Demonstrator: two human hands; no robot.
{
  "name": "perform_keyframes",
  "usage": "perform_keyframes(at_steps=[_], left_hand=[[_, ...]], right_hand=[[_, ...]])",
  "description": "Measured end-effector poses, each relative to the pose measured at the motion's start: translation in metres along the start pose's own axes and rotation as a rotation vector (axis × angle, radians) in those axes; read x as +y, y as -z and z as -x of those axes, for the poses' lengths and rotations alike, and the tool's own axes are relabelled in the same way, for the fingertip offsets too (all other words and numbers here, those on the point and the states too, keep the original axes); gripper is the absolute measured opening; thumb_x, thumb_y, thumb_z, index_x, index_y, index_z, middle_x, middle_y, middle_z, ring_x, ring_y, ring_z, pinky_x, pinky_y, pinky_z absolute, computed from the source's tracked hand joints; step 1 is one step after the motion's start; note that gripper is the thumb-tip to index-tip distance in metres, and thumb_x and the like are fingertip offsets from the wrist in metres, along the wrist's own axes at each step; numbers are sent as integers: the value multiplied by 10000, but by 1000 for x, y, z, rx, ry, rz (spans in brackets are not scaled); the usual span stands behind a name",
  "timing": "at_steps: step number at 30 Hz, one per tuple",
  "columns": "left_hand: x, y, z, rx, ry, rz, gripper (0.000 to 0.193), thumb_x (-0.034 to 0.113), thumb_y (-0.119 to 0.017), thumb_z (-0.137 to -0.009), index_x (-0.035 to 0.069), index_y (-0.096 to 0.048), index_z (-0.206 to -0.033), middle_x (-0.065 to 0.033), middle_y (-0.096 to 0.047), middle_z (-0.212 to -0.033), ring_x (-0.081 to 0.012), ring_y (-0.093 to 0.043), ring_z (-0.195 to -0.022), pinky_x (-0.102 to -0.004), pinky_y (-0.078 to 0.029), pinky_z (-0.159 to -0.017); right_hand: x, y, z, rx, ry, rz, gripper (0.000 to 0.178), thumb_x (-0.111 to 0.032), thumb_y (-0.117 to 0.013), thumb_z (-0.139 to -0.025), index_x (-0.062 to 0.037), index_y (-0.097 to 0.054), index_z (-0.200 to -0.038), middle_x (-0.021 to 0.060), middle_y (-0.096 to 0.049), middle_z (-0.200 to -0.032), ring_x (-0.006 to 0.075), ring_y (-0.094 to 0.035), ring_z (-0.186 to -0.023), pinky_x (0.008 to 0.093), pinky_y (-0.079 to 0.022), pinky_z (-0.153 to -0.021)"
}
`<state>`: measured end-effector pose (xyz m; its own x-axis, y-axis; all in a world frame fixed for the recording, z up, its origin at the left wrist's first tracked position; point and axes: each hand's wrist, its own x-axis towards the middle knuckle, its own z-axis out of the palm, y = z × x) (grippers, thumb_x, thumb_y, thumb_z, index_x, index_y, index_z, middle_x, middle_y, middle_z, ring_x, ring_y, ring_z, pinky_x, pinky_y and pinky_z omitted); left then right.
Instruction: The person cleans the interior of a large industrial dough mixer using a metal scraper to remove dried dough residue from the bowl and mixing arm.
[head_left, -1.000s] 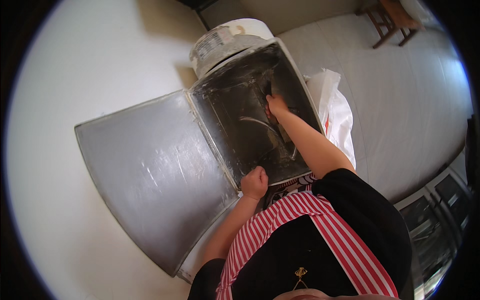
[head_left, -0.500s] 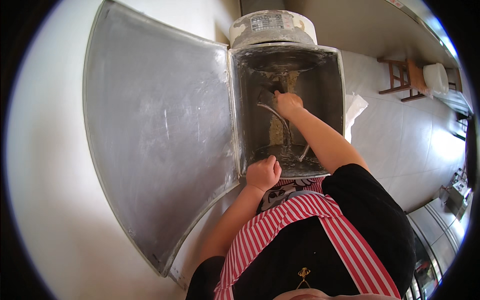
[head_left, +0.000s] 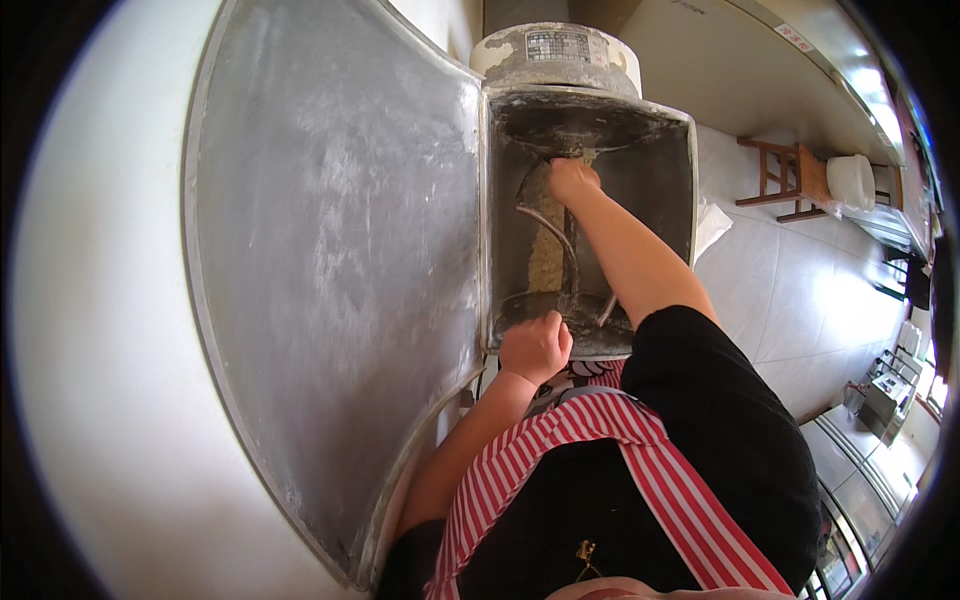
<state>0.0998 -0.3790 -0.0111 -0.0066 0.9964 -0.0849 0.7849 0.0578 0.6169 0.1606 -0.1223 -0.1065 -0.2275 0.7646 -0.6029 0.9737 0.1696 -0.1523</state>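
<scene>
A deep metal dough mixer tub (head_left: 640, 220) stands in front of me, its inside smeared with flour and pale dough residue. My right hand (head_left: 573, 180) reaches far into it, fingers closed around a thin dark flat piece (head_left: 535, 183) that looks like a scraper; most of it is hidden or blends into the shadow. Below that hand a curved metal mixing bar (head_left: 553, 232) crosses the tub. The fingers of my left hand (head_left: 535, 348) are curled closed over the near rim, their undersides hidden.
The wide grey tub lid (head_left: 335, 260) is swung out to the left by the white wall. Behind the tub sits a worn round housing (head_left: 560, 65). On the right are a wooden stool (head_left: 775, 190), a white bucket (head_left: 850, 182) and a pale bag (head_left: 711, 226) beside the tub.
My right hand has moved slightly farther up the tub, toward its far end. The left hand stays at the near rim. The whole view has shifted a little.
</scene>
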Motion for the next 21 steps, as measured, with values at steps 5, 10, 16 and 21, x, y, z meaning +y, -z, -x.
perform_keyframes(at_steps=[5,10,16,21], left_hand=[[2,3,-1,-9,20,-9,141,169,-575,-756,82,-484,-692,-97,-547,-529,-295,-565,-482,-401,-460,-435],[-3,8,0,-1,29,-1,143,175,-580,-752,84,-494,-682,-100,-557,-539,-292,-570,-486,-401,-464,-438],[-5,11,5,-13,38,-13,137,173,-576,-753,81,-504,-682,-103,-566,-555,-288,-572,-488,-397,-468,-445],[-4,4,4,18,-3,18,141,172,-578,-748,82,-497,-676,-101,-557,-554,-289,-571,-501,-395,-464,-454]], right_hand=[[3,-22,-3,-29,34,10,327,-104,-481,-808,-90,-591,-1115,181,-623,-1050,347,-597,-984,435,-489,-824],[39,-57,50,-90,172,-148,417,-198,-479,-820,-108,-547,-1221,194,-613,-1061,360,-579,-990,434,-462,-844],[23,-49,62,-78,-37,-536,393,-213,-441,-874,-124,-524,-1247,170,-631,-822,297,-611,-628,423,-485,-560],[22,-66,19,-86,-250,-1094,402,-177,-410,-898,-129,-472,-1292,66,-517,-591,185,-478,-385,343,-381,-349]])
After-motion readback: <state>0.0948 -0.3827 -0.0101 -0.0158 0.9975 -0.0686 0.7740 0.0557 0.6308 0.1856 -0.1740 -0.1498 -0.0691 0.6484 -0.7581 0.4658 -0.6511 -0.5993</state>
